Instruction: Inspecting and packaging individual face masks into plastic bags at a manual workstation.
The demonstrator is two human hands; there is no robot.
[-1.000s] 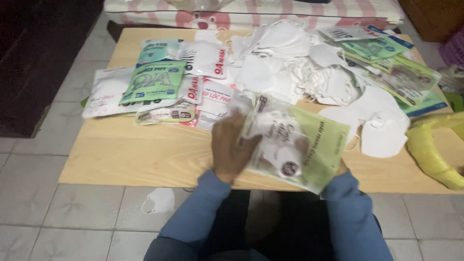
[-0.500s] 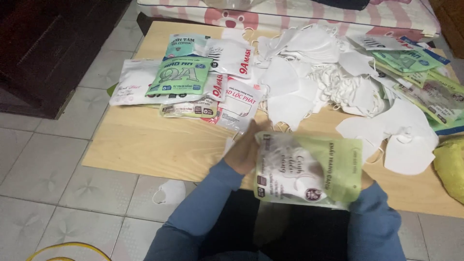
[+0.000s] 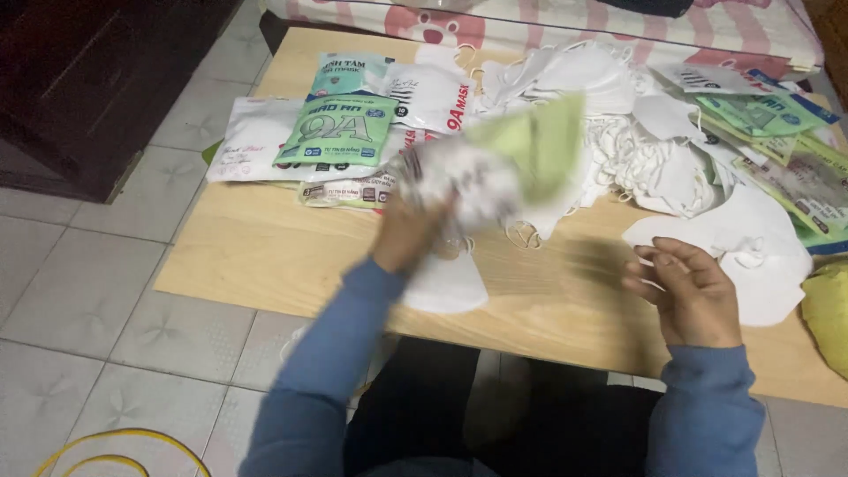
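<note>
My left hand [image 3: 408, 231] grips a green and clear mask packet [image 3: 503, 163], blurred with motion, raised over the low wooden table [image 3: 265, 243] near the stack of filled packets [image 3: 340, 132]. My right hand [image 3: 687, 287] hovers above the table's right part with curled fingers and holds nothing; it is beside a few loose white masks [image 3: 751, 243]. A single white mask [image 3: 446, 284] lies on the table just under my left wrist. A big heap of white masks [image 3: 609, 115] covers the far middle of the table.
More green packets [image 3: 777, 132] lie at the far right. A yellow-green object [image 3: 829, 309] sits at the right edge. A dark wooden cabinet [image 3: 88, 79] stands at the left on the tiled floor [image 3: 79, 300]. A pink patterned mattress [image 3: 565, 22] runs behind the table.
My left hand has swung the packet up and left, from in front of me toward the packet stack. My right hand has let go of it and stays over the table's right part.
</note>
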